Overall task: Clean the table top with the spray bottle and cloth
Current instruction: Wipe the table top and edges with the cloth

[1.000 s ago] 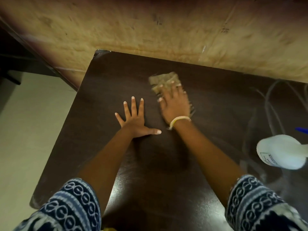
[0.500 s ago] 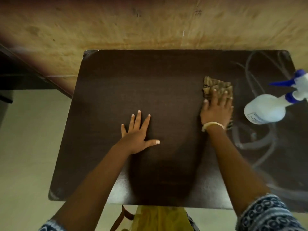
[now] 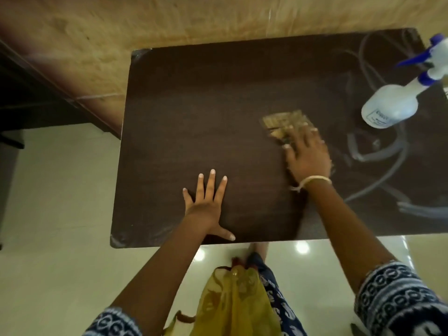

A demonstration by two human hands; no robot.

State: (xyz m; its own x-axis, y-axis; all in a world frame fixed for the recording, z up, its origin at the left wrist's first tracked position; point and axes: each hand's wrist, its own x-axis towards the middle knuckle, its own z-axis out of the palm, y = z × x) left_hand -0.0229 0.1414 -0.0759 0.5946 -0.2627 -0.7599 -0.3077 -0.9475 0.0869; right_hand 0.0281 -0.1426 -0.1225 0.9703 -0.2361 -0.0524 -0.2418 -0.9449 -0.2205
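Observation:
A dark brown table top (image 3: pixel 194 122) fills the middle of the head view. My right hand (image 3: pixel 306 156) presses flat on a tan folded cloth (image 3: pixel 282 123) right of centre; the cloth's far part sticks out past my fingers. My left hand (image 3: pixel 208 204) lies flat with fingers spread near the table's front edge, holding nothing. A white spray bottle (image 3: pixel 390 105) with a blue trigger and nozzle lies on its side at the far right, apart from both hands. Pale wet streaks (image 3: pixel 378 151) curve over the right part of the table.
A worn tan wall (image 3: pixel 169 23) runs behind the table's far edge. Pale glossy floor (image 3: pixel 55 214) lies left of and in front of the table. Dark furniture (image 3: pixel 29 100) stands at the far left. My yellow and patterned clothing (image 3: pixel 237 299) hangs below the front edge.
My right hand swept the cloth from the far centre out to the right, then back left and nearer to me. The left hand stayed planted. The view shifted, bringing the whole bottle into sight.

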